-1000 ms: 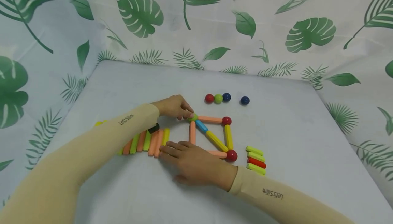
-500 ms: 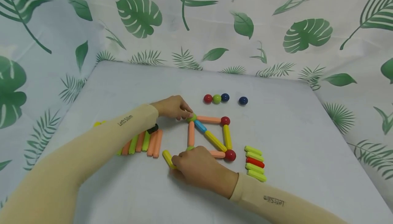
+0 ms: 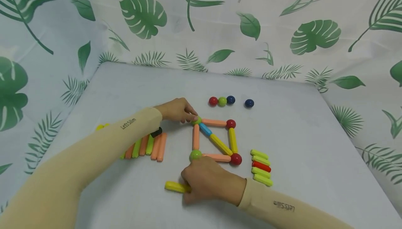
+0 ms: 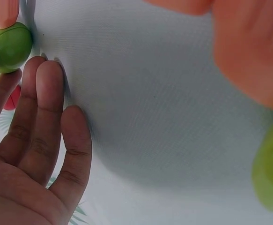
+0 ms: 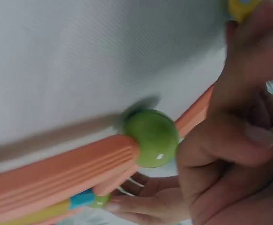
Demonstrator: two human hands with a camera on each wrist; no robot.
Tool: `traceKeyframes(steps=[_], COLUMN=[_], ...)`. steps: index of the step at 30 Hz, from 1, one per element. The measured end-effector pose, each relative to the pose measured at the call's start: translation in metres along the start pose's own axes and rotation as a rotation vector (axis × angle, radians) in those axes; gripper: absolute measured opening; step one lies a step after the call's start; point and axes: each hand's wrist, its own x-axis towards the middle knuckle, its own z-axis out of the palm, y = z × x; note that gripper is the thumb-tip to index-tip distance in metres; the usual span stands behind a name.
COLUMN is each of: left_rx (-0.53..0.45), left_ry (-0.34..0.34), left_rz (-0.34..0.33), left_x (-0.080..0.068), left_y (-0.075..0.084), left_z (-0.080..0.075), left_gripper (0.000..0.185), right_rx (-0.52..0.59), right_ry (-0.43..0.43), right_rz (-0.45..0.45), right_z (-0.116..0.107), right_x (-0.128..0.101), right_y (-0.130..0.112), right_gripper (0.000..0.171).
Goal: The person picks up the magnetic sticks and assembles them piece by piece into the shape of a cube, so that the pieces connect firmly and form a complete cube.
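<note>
A flat square of sticks [image 3: 215, 140] lies mid-table: orange and yellow sides, a blue-and-yellow diagonal, balls at the corners. My left hand [image 3: 190, 115] rests its fingertips on the far-left green ball [image 3: 197, 120]; in the left wrist view the fingers [image 4: 42, 108] lie straight beside that ball [image 4: 10, 47]. My right hand [image 3: 188, 183] is just in front of the near-left green ball [image 3: 195, 155] and pinches one end of a yellow stick [image 3: 174, 186] lying flat on the cloth. The right wrist view shows curled fingers [image 5: 239, 140] beside the green ball [image 5: 151, 137].
A row of orange and green sticks [image 3: 147, 146] lies left, partly under my left forearm. Several short green and red sticks [image 3: 261, 168] lie stacked to the right of the square. Red, green and two blue balls [image 3: 222, 100] sit behind it. Leaf-print cloth [image 3: 317, 33] walls the back.
My right hand took the yellow stick from the end of the left row and drew it toward the front, uncovering the near-left green ball. The left hand stayed on its ball.
</note>
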Motion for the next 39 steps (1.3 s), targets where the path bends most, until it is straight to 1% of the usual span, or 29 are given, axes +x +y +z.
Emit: traceKeyframes(steps=[2, 3, 5, 7, 9, 11, 13, 14, 15, 17, 19, 21, 23, 24, 26, 27, 29, 31, 32, 34, 35, 37, 39], left_rx=[0.000, 0.000, 0.002, 0.011, 0.021, 0.022, 0.008, -0.001, -0.019, -0.054, -0.097, -0.159, -0.200, -0.217, -0.246, -0.259, -0.279, -0.307, -0.319, -0.330, -0.336, -0.337, -0.329], left_ry=[0.004, 0.009, 0.024, 0.045, 0.069, 0.087, 0.093, 0.086, 0.066, -0.001, -0.105, -0.223, -0.313, -0.344, -0.377, -0.383, -0.375, -0.363, -0.358, -0.348, -0.348, -0.344, -0.338], left_rz=[0.001, 0.002, 0.007, 0.027, 0.058, 0.105, 0.156, 0.181, 0.201, 0.242, 0.262, 0.263, 0.269, 0.271, 0.294, 0.310, 0.335, 0.348, 0.352, 0.350, 0.350, 0.354, 0.359], left_x=[0.000, 0.000, 0.000, -0.001, -0.002, -0.004, -0.008, -0.010, -0.013, -0.019, -0.025, -0.031, -0.035, -0.037, -0.039, -0.040, -0.040, -0.040, -0.040, -0.040, -0.040, -0.040, -0.040], left_y=[0.000, 0.000, -0.002, -0.004, -0.005, -0.007, -0.008, -0.007, -0.006, -0.002, 0.002, 0.006, 0.008, 0.009, 0.011, 0.012, 0.014, 0.016, 0.016, 0.017, 0.017, 0.017, 0.018], left_z=[0.000, 0.001, 0.002, 0.004, 0.006, 0.007, 0.007, 0.007, 0.007, 0.007, 0.008, 0.010, 0.013, 0.015, 0.017, 0.019, 0.021, 0.021, 0.021, 0.021, 0.021, 0.021, 0.021], left_gripper=[0.035, 0.035, 0.035, 0.035, 0.034, 0.030, 0.024, 0.021, 0.018, 0.015, 0.016, 0.021, 0.025, 0.026, 0.028, 0.029, 0.029, 0.028, 0.028, 0.027, 0.028, 0.026, 0.023], right_rx=[0.100, 0.149, 0.224, 0.254, 0.264, 0.261, 0.261, 0.260, 0.257, 0.253, 0.264, 0.287, 0.324, 0.351, 0.412, 0.441, 0.460, 0.442, 0.416, 0.366, 0.350, 0.343, 0.339], right_ry=[0.019, 0.056, 0.161, 0.289, 0.394, 0.443, 0.442, 0.436, 0.428, 0.422, 0.421, 0.421, 0.399, 0.381, 0.347, 0.339, 0.369, 0.451, 0.504, 0.595, 0.623, 0.626, 0.572], right_rz=[-0.005, -0.007, -0.003, 0.003, 0.017, 0.030, 0.036, 0.034, 0.029, 0.022, 0.018, 0.014, 0.012, 0.009, 0.011, 0.030, 0.086, 0.175, 0.233, 0.348, 0.402, 0.492, 0.554], right_z=[-0.006, -0.009, -0.019, -0.027, -0.033, -0.035, -0.035, -0.034, -0.033, -0.030, -0.028, -0.028, -0.032, -0.035, -0.044, -0.050, -0.060, -0.068, -0.070, -0.072, -0.071, -0.068, -0.063], right_x=[-0.003, -0.004, -0.005, -0.006, -0.007, -0.007, -0.007, -0.007, -0.007, -0.007, -0.008, -0.010, -0.013, -0.016, -0.023, -0.026, -0.032, -0.036, -0.038, -0.041, -0.043, -0.045, -0.046], right_y=[0.007, 0.012, 0.023, 0.035, 0.045, 0.053, 0.058, 0.059, 0.061, 0.063, 0.065, 0.068, 0.072, 0.076, 0.086, 0.093, 0.111, 0.133, 0.145, 0.168, 0.180, 0.202, 0.221], right_gripper=[0.019, 0.018, 0.016, 0.015, 0.013, 0.011, 0.011, 0.011, 0.011, 0.011, 0.011, 0.010, 0.009, 0.009, 0.009, 0.011, 0.015, 0.018, 0.019, 0.020, 0.021, 0.029, 0.043])
